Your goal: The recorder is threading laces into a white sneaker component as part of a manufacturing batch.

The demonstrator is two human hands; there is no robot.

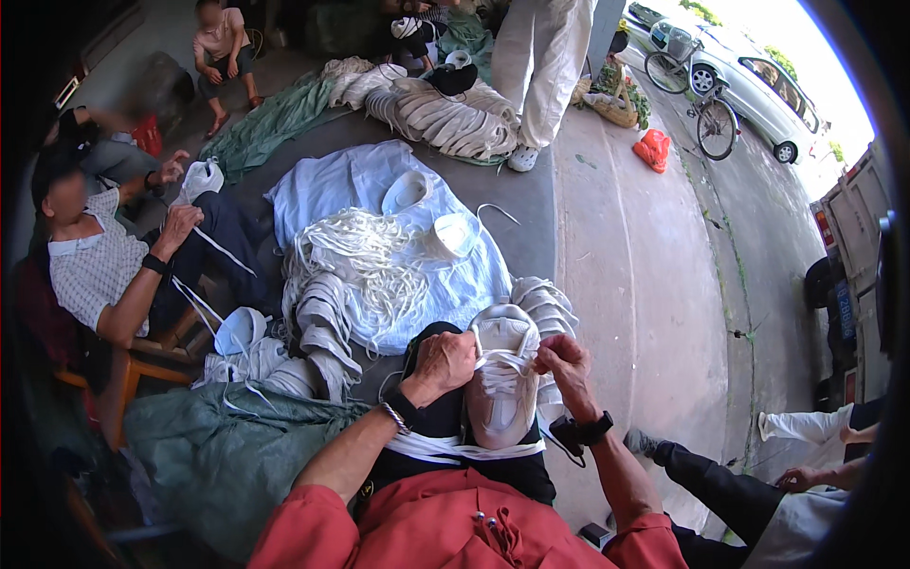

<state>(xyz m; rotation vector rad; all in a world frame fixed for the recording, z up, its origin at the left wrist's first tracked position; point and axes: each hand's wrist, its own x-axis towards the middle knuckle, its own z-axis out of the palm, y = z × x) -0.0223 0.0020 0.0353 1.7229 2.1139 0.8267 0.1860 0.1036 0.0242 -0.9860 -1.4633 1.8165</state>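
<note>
A white shoe upper (498, 394) rests on my lap, toe toward me, with white lace (507, 358) threaded across its front. My left hand (444, 366) is closed at the left edge of the shoe's opening, pinching the lace there. At the opposite edge my right hand (565, 366) has its thumb and fingers pressed together on the lace. Several loose white laces (427, 447) lie across my thighs below the toe. My fingers partly hide both sides of the upper.
Ahead, a pile of white laces (355, 261) and white shoe pieces (456, 235) lie on a pale sheet (474, 284). Stacked uppers (322, 327) flank it. A seated co-worker (104, 256) laces at left; another person (545, 76) stands ahead. Green sacking (218, 465) lies at lower left.
</note>
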